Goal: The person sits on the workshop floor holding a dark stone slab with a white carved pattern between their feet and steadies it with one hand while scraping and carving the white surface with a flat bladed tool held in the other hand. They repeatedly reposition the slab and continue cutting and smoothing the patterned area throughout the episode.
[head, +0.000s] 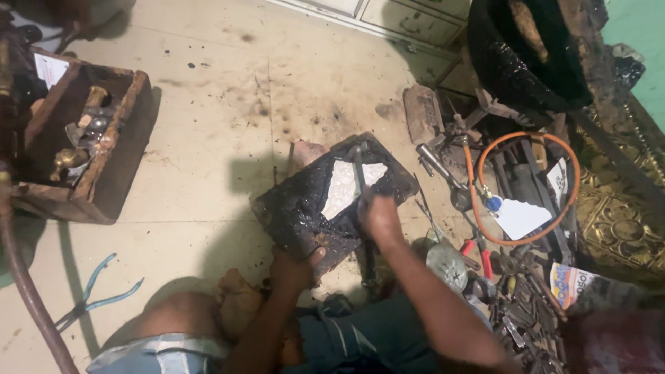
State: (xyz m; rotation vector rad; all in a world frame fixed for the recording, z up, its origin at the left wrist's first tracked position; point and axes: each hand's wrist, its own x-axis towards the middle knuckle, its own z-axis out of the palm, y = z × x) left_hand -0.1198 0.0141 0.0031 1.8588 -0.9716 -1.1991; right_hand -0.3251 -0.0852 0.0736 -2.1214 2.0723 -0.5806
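The left hand (294, 266) grips the black block (332, 201) at its 7 o'clock corner. The right hand (379, 215) is closed on a thin tool (360, 170) — its tip on the white sheet (343, 187). Some shapes show already — I guess more is left.

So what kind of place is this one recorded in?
Probably a small metalworking workshop, with the work done on the floor. The left hand steadies a black pitch-covered block holding a pale metal sheet; a wooden toolbox and an orange gas hose lie nearby.
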